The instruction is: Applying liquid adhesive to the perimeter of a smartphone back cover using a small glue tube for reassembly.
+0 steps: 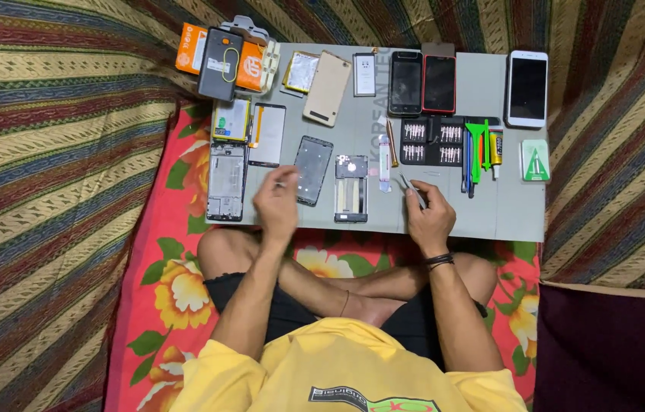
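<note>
Tweezers (414, 191), thin and metal, are pinched in the fingers of my right hand (429, 220), tips angled up and left toward a small white part (385, 162) on the grey repair mat (513, 214). I sit cross-legged on a flowered cloth (173, 282), the mat lying across my knees.

My left hand (276, 204) hovers above the mat, fingers curled close around something too small to make out. Just right of it lies a dark phone frame (312, 169), tilted, and beside that an opened phone body (351, 188), upright. Between my hands, these are the nearest pieces.

Judging from this, a light, steady pinch near the tweezer tips would serve best, wrist resting on the mat.

Further out: a tray of screwdriver bits (433, 142), green and blue pry tools (476, 149), a green triangular pick on its card (536, 160), a white phone (527, 88), two dark phones (422, 82), and an orange box (219, 53) at the mat's far left.
</note>
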